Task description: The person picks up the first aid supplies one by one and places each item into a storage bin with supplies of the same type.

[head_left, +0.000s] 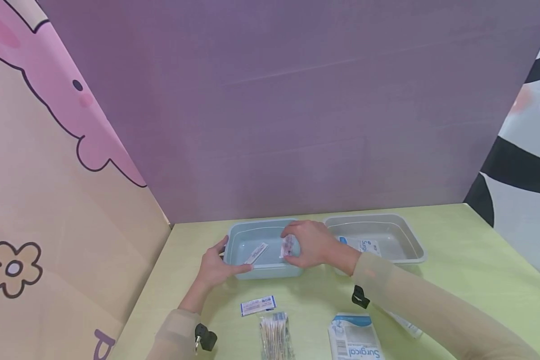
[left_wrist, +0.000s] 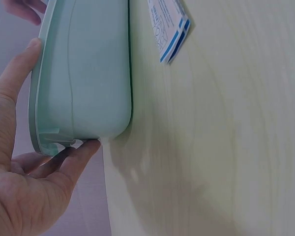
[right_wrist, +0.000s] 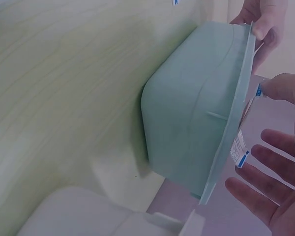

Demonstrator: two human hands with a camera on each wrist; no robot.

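Note:
My left hand (head_left: 213,267) grips the left end of a light blue-green plastic basin (head_left: 270,272). In the left wrist view its thumb lies along the rim, with fingers under the end handle. Over the basin's right side, my right hand (head_left: 314,243) pinches a small printed white packet (head_left: 287,246) between thumb and fingers. The right wrist view shows this packet (right_wrist: 240,147) with blue ends, beside the rim. Another small white packet (head_left: 256,253) lies inside the basin. On the table in front sits a blue-edged packet (head_left: 258,305).
A grey basin (head_left: 400,240) stands to the right, holding a pack labelled Surgical (head_left: 368,246). Nearer are a bag of cotton swabs (head_left: 276,335), a larger Surgical pack (head_left: 355,337) and a white item (head_left: 405,325) partly under my right sleeve. A purple wall (head_left: 297,125) rises behind.

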